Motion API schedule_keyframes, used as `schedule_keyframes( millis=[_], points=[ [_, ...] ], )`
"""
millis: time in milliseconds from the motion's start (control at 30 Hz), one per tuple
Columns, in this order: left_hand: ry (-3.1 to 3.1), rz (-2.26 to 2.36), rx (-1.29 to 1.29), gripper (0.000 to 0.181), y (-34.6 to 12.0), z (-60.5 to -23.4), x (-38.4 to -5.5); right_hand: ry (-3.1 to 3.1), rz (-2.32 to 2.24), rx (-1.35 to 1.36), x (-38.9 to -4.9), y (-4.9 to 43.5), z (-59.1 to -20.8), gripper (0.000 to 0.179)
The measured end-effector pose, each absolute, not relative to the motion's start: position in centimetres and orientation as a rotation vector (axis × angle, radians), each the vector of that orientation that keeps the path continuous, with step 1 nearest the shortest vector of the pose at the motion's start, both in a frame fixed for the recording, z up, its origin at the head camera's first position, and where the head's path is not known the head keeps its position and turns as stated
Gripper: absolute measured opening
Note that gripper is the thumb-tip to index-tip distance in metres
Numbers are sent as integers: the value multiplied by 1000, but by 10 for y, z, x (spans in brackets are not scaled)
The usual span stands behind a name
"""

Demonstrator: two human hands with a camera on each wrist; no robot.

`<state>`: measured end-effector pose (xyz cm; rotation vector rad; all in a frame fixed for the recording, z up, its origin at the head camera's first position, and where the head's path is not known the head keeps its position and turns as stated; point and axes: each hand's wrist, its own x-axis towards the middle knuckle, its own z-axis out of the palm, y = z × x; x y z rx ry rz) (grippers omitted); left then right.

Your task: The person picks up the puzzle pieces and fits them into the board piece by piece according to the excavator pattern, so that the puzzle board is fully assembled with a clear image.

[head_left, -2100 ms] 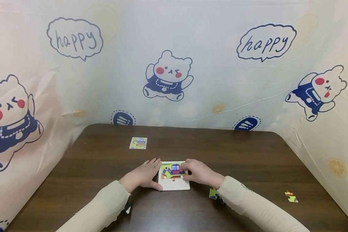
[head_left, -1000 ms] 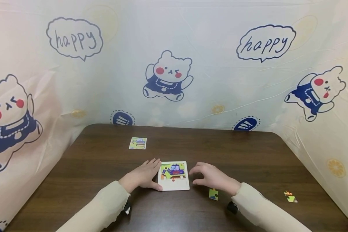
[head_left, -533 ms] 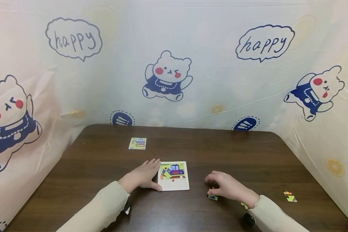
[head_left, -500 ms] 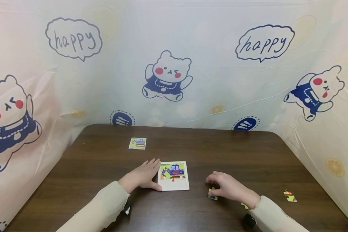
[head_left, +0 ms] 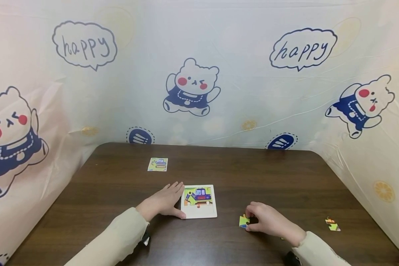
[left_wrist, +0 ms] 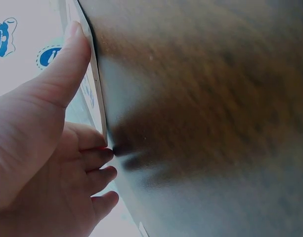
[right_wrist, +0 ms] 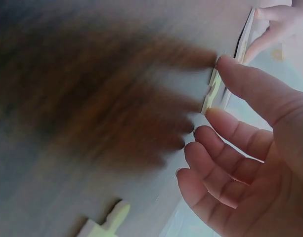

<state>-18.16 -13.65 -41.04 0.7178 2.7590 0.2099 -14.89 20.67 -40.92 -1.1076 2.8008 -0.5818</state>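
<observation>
A white puzzle board (head_left: 199,212) lies mid-table, its upper part filled with an excavator picture and its lower strip bare. My left hand (head_left: 162,200) rests at the board's left side, fingers straight and thumb at its near corner. To the right of the board, my right hand (head_left: 270,220) pinches a green and blue puzzle piece (head_left: 242,221) flat on the table. In the right wrist view, thumb and index finger touch opposite ends of that puzzle piece (right_wrist: 213,91); the other fingers are loosely bent.
A picture card (head_left: 157,164) of the excavator lies at the back left. Another puzzle piece (head_left: 333,224) is far right on the brown table (head_left: 199,244). Under my right wrist a further piece (head_left: 282,238) is mostly hidden. A printed cloth hangs behind the table.
My right hand has left the board's right edge and moved right and nearer to the green and blue piece, which it now pinches. My left hand has stayed put.
</observation>
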Motion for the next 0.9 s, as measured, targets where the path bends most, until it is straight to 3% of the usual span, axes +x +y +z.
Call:
schedule_keyframes(
  millis=[533, 900],
  points=[
    [2728, 214, 716, 100, -138, -408, -183, 2801, -534, -1094, -151, 208, -409, 23],
    [2710, 237, 698, 102, -142, -411, -185, 2792, -613, -1061, -164, 183, -397, 23]
  ],
)
